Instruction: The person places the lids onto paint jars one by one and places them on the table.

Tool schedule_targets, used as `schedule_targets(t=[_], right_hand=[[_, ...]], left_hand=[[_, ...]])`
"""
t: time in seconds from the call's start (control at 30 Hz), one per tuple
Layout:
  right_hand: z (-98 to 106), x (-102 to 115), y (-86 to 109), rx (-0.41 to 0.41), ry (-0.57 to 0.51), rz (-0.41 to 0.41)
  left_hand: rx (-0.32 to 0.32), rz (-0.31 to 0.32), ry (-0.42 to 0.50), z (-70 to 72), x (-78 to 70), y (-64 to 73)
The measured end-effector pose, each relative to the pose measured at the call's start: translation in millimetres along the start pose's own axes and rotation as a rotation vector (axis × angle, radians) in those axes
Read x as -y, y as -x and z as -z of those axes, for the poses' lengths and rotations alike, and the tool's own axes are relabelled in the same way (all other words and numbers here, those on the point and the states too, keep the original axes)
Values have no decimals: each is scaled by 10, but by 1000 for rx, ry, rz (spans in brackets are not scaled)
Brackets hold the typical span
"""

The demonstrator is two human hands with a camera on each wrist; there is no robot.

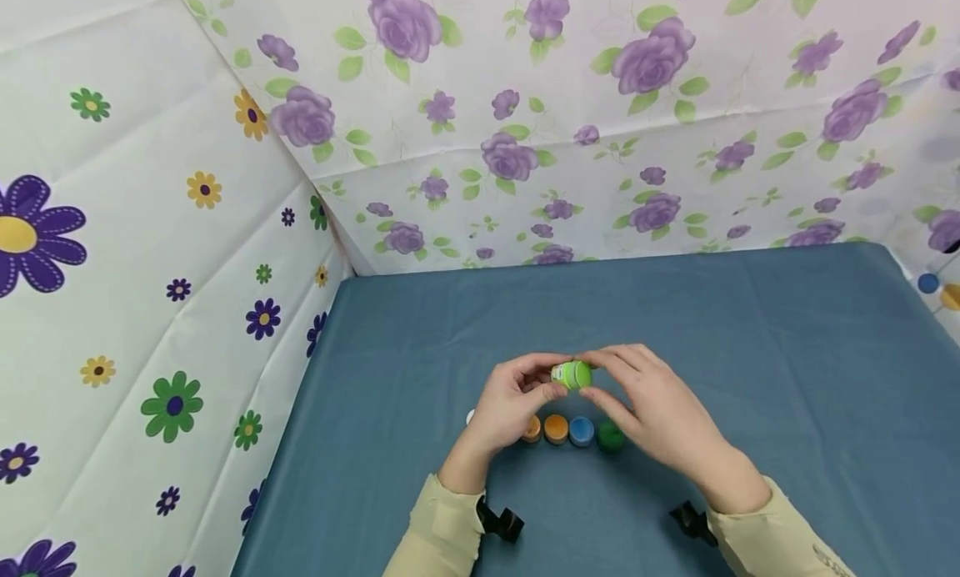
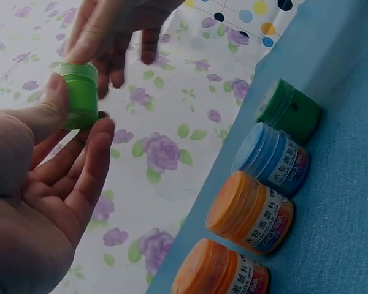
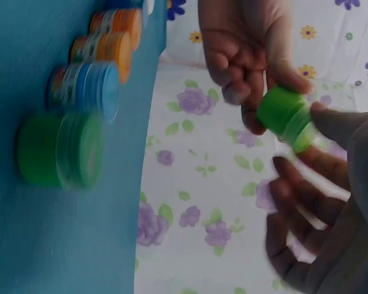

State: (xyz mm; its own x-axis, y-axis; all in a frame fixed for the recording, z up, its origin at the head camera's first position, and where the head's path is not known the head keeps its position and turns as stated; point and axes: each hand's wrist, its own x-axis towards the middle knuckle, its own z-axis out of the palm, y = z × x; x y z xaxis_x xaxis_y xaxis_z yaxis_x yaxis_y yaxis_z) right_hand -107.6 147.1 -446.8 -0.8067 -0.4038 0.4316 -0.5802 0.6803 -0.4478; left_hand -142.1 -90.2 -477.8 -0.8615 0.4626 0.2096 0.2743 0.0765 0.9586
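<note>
A small light green paint jar (image 1: 572,375) is held up above the table between both hands. My left hand (image 1: 513,402) grips the jar's body between thumb and fingers. From the other side, my right hand (image 1: 663,410) pinches the lid (image 3: 302,130) with thumb and forefinger, its other fingers spread away from the jar. In the right wrist view the lid is on the jar. Below the hands stands a row of paint jars: a dark green jar (image 1: 611,437), a blue jar (image 1: 581,431), an orange jar (image 1: 556,429) and a second orange jar (image 1: 532,429).
The row continues behind my left hand, where a white jar (image 1: 470,416) peeks out, mostly hidden. A blue-grey cloth (image 1: 787,377) covers the table. Flowered sheets (image 1: 480,102) hang at the back and left. Dark wrist mounts (image 1: 501,523) stick out by both sleeves.
</note>
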Motion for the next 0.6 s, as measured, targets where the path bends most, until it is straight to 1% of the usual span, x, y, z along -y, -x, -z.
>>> schedule_targets(t=[0.1,0.17,0.2,0.27,0.37,0.43,0.5,0.6], right_hand=[[4,40,-3,2,-88,-113],[6,57,-8,-5,-140,-146],[8,61,-11,-13,-158,-141],[12,62,-17,-28,-173,-103],[12,47,-23,-46,-162,-7],[7,30,-23,-54,-143,64],[2,15,-18,-57,-124,120],[5,0,-13,-53,-108,151]], left_hand=[[-10,-10,13,-9,-4,-7],[-16,-1,22,-20,-4,-10],[-19,7,33,-25,-2,-11],[-20,22,64,-32,4,-13],[-12,45,113,-33,16,-16],[15,51,129,-27,27,-17],[42,51,127,-19,37,-16],[73,40,129,-7,51,-17]])
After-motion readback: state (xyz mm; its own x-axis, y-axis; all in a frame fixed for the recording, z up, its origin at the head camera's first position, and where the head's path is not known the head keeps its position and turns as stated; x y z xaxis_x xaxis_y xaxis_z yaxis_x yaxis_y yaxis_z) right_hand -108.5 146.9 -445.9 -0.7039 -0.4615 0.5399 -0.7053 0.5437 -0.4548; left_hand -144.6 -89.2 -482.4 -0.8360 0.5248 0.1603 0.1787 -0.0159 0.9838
